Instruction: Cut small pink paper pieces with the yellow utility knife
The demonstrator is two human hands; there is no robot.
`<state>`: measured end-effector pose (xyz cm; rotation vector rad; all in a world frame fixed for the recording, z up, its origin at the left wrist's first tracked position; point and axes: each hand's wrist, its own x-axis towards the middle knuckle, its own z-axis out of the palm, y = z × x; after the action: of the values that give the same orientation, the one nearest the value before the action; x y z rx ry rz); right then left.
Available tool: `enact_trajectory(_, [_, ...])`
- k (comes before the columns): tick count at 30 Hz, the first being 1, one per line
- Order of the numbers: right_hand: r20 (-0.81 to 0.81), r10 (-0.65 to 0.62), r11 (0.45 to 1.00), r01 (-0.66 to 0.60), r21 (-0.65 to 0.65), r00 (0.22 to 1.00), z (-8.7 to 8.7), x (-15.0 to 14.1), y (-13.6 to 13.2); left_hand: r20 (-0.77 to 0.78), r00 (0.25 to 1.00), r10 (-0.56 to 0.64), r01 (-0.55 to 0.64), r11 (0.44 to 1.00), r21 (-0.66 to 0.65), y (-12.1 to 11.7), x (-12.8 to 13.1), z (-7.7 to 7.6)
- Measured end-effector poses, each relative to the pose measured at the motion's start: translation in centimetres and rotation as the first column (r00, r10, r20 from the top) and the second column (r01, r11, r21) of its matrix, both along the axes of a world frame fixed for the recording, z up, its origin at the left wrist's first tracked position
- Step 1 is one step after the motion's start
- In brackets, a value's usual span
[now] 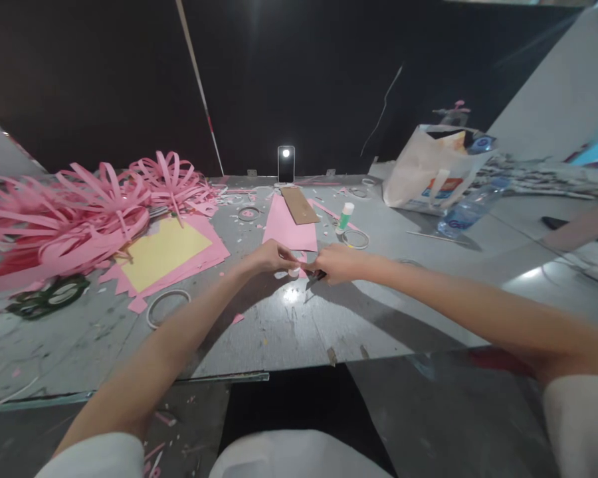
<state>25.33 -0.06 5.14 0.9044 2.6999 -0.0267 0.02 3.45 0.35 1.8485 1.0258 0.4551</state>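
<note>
Many pink paper loops heap at the far left of the desk, with a dark green object in front of them. Next, a yellow sheet lies on pink sheets, with a pale ring just nearer the person. At the middle, the left hand pinches a small pink paper piece at its fingertips; the piece sits between the two hands, just right of the left hand and touching the right one's fingertips. Beyond it lie a large pink sheet and a brown card overlapping it. The right hand is curled around a dark tool, its kind unclear. Farther right stand a glue stick and a white bag, then a bottle leans.
</note>
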Motion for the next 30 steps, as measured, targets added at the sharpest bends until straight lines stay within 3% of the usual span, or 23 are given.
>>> enact_trajectory(10, [0.038,-0.012,1.000,0.013,-0.016,0.999,0.5,-0.3,-1.8,-0.085,0.977,-0.197,0.192,0.979,-0.065,2.7,0.7,1.6])
enact_trajectory(17, [-0.088,-0.042,0.986,0.027,-0.164,0.995,0.9,0.3,-2.1,-0.147,0.923,-0.356,0.356,0.934,-0.024,3.7,1.3,2.2])
enact_trajectory(23, [-0.159,-0.242,0.964,0.219,-0.149,0.957,3.6,1.1,-4.2,-0.175,0.910,-0.376,0.376,0.926,-0.038,4.1,1.5,2.6])
enact_trajectory(26, [-0.106,-0.303,0.935,0.274,-0.226,0.947,4.6,2.3,-5.3,-0.144,0.908,-0.394,0.393,0.919,-0.034,4.1,1.4,2.4])
enact_trajectory(28, [-0.088,-0.257,0.946,0.231,-0.229,0.963,4.6,3.2,-5.5,-0.132,0.907,-0.400,0.398,0.916,-0.037,4.1,1.3,2.3])
enact_trajectory(30, [-0.086,-0.119,0.986,0.107,-0.128,0.989,4.0,3.9,-5.2,-0.127,0.908,-0.400,0.399,0.916,-0.040,4.1,1.2,2.1])
